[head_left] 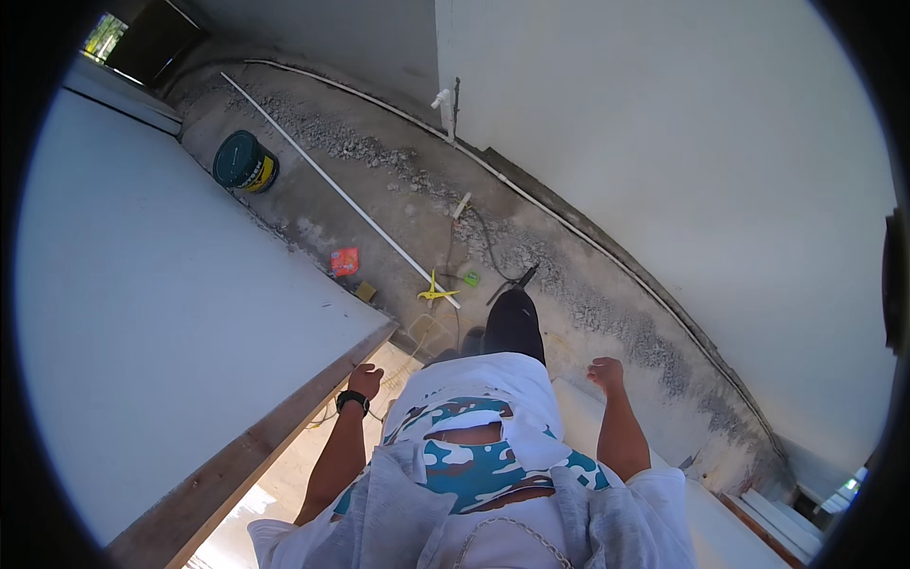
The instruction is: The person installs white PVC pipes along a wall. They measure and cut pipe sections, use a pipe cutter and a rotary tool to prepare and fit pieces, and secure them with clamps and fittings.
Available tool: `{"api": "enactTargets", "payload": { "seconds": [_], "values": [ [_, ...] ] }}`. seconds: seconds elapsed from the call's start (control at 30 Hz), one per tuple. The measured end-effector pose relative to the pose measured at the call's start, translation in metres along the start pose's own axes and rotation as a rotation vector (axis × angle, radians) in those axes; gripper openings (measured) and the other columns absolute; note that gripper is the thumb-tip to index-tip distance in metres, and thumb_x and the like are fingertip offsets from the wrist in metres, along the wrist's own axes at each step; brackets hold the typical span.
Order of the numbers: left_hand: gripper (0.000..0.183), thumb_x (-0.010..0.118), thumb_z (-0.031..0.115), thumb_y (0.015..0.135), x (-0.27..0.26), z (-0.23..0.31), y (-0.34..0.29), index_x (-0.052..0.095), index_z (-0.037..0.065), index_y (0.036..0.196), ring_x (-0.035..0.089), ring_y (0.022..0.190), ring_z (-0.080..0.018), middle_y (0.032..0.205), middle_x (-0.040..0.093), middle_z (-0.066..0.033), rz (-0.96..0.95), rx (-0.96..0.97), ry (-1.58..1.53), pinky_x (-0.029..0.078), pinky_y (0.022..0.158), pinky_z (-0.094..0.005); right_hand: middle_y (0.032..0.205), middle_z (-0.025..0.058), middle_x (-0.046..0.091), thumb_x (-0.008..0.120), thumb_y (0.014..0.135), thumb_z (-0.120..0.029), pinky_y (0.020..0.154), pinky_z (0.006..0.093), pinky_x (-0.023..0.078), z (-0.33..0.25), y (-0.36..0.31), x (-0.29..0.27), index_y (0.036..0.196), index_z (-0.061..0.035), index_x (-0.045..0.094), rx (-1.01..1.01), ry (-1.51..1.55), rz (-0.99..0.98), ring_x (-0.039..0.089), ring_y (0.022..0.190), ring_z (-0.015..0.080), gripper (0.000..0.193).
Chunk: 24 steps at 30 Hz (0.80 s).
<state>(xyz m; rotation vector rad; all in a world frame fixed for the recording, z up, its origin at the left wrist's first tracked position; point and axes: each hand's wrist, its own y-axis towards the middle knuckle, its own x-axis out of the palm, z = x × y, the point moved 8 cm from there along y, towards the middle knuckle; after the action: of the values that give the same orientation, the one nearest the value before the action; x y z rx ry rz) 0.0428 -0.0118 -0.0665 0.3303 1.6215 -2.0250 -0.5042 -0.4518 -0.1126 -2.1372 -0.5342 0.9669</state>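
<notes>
My left hand point(366, 380), with a dark watch point(353, 402) on its wrist, hangs beside the wooden edge point(275, 441) of the left wall. Its fingers are curled and nothing shows in them. On the other side of my body, my right hand point(605, 374) hangs in a loose fist, likewise holding nothing visible. Neither hand touches anything. On the floor ahead lies a long white pipe point(332, 180). A yellow plier-like tool point(436, 290) lies by its near end, with a small green item point(471, 279) close by.
A dark green bucket point(237, 161) stands by the left wall. Nearer are a red packet point(345, 262) and a small yellowish block point(365, 291). A white power strip point(462, 206) trails a cord toward a black tool point(528, 275). Rubble point(351, 142) borders the wall-base pipe point(569, 224).
</notes>
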Motion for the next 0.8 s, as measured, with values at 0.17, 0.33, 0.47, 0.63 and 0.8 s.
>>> {"api": "enactTargets", "payload": {
  "seconds": [0.17, 0.33, 0.47, 0.63, 0.8],
  "values": [
    [0.036, 0.068, 0.033, 0.087, -0.047, 0.055, 0.095, 0.068, 0.007, 0.112, 0.063, 0.081, -0.0164, 0.090, 0.067, -0.0060, 0.025, -0.093, -0.352, 0.052, 0.070, -0.0367, 0.065, 0.0094, 0.063, 0.071, 0.090, -0.023, 0.043, 0.0312, 0.045, -0.076, -0.021, 0.056, 0.075, 0.0023, 0.067, 0.263, -0.204, -0.098, 0.056, 0.048, 0.0173, 0.029],
    [0.040, 0.065, 0.036, 0.090, -0.099, 0.091, 0.179, 0.064, 0.008, 0.119, 0.063, 0.083, -0.0169, 0.098, 0.064, -0.0038, -0.055, -0.181, -0.247, 0.051, 0.068, -0.0393, 0.064, 0.0094, 0.062, 0.065, 0.093, -0.026, 0.043, 0.0323, 0.047, -0.097, 0.024, 0.120, 0.081, 0.0011, 0.066, 0.436, 0.206, -0.072, 0.058, 0.048, 0.0177, 0.030],
    [0.030, 0.070, 0.021, 0.083, -0.131, 0.159, 0.284, 0.064, 0.011, 0.110, 0.069, 0.090, -0.0278, 0.096, 0.070, -0.0112, -0.149, 0.590, 1.044, 0.056, 0.079, -0.0411, 0.066, 0.0097, 0.063, 0.062, 0.095, -0.027, 0.045, 0.0352, 0.049, -0.149, 0.117, 0.171, 0.093, -0.0018, 0.068, 0.572, 0.129, 0.033, 0.059, 0.050, 0.0192, 0.026],
    [0.025, 0.069, 0.018, 0.082, -0.302, 0.157, 0.401, 0.063, 0.014, 0.106, 0.068, 0.086, -0.0261, 0.090, 0.069, -0.0063, 0.119, 0.650, 0.805, 0.055, 0.071, -0.0416, 0.078, 0.0092, 0.071, 0.070, 0.083, -0.035, 0.065, 0.0386, 0.055, -0.370, 0.215, 0.240, 0.093, -0.0105, 0.070, -0.039, -0.426, -0.240, 0.069, 0.070, 0.0243, 0.026],
    [0.032, 0.074, 0.025, 0.085, -0.418, 0.205, 0.454, 0.068, 0.002, 0.106, 0.065, 0.065, -0.0175, 0.080, 0.070, -0.0086, 0.041, -0.009, -0.301, 0.050, 0.058, -0.0310, 0.063, 0.0156, 0.067, 0.071, 0.078, -0.042, 0.065, 0.0390, 0.052, -0.569, 0.221, 0.239, 0.070, -0.0033, 0.073, -0.155, -0.036, 0.071, 0.068, 0.064, 0.0304, 0.039]
  ]
}}
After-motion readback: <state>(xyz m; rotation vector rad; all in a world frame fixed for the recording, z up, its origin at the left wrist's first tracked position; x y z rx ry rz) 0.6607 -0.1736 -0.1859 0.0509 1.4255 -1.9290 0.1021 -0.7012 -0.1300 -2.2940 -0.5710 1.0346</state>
